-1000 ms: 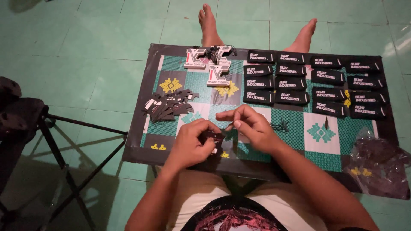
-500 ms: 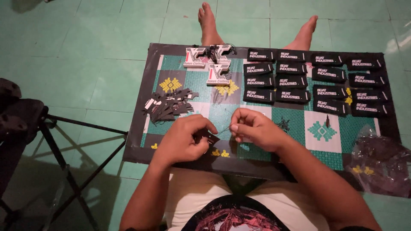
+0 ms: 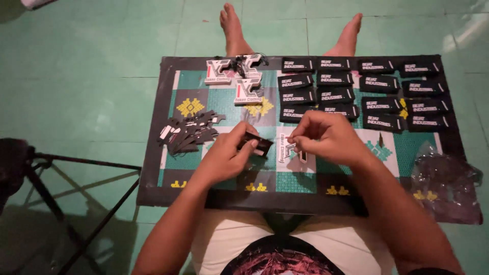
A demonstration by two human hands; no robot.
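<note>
Left hand (image 3: pixel 226 155) grips a black tag (image 3: pixel 256 144) over the mat (image 3: pixel 168 127); right hand (image 3: pixel 326 135) pinches what seems a thin string. Threading step; next needs fine aim.

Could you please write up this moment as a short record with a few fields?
Setting: low board with a green patterned top, on a green tiled floor
Left hand: holds a small black tag above the board
Right hand: fingertips pinched together beside that tag; what they pinch is too small to tell
Left of the hands: loose pile of black tags
Far right: rows of black rectangular labels
Far middle: red-and-white cut-out pieces
Right edge: crumpled clear plastic bag
</note>
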